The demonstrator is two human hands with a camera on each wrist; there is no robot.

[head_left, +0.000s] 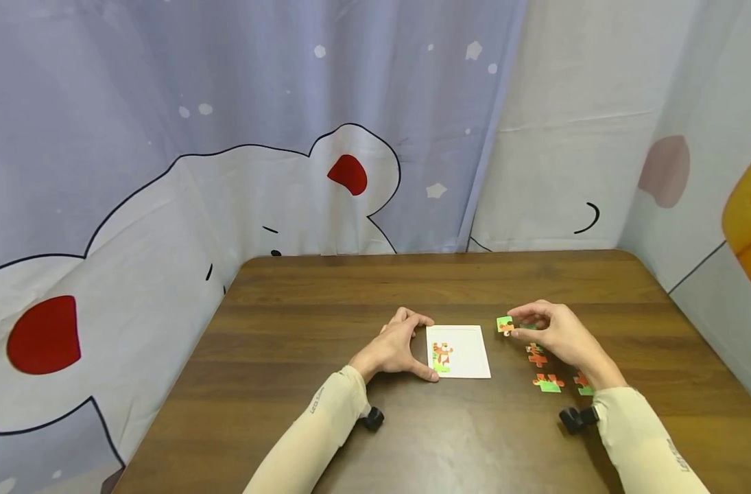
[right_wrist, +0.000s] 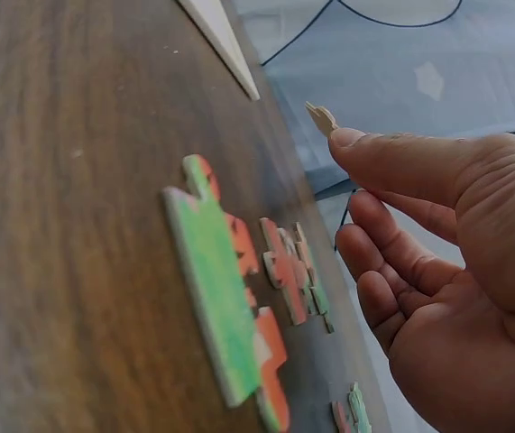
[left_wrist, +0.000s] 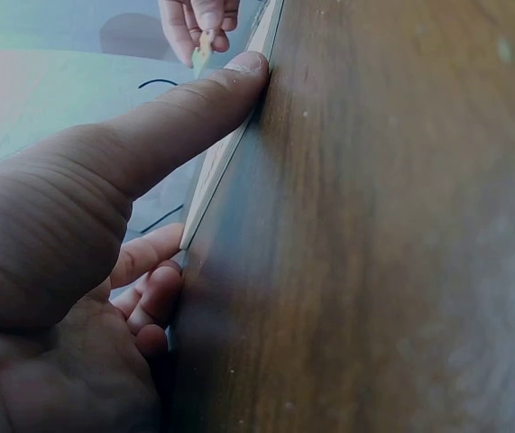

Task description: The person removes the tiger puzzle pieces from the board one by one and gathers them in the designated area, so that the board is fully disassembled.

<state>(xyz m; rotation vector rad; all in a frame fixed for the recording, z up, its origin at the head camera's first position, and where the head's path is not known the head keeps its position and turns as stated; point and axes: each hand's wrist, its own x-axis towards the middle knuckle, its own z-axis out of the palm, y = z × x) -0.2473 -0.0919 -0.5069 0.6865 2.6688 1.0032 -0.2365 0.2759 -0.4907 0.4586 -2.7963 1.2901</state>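
Note:
A square white puzzle board (head_left: 468,351) lies on the table, with orange-and-green puzzle pieces (head_left: 441,357) placed along its left side. My left hand (head_left: 395,346) holds the board by its left edge, thumb at the near corner and index finger at the far one. To the right of the board, my right hand (head_left: 560,333) pinches a green-and-orange puzzle piece (head_left: 505,325) between thumb and fingers. In the right wrist view this piece (right_wrist: 320,117) shows edge-on, raised above the table. The other fingers of that hand are bent.
Several loose puzzle pieces lie below and beside the right hand, among them a green-edged one (head_left: 549,385), an orange one (head_left: 537,358) and one near the right wrist (head_left: 585,387). The brown wooden table (head_left: 326,288) ends at a printed curtain (head_left: 258,192) behind.

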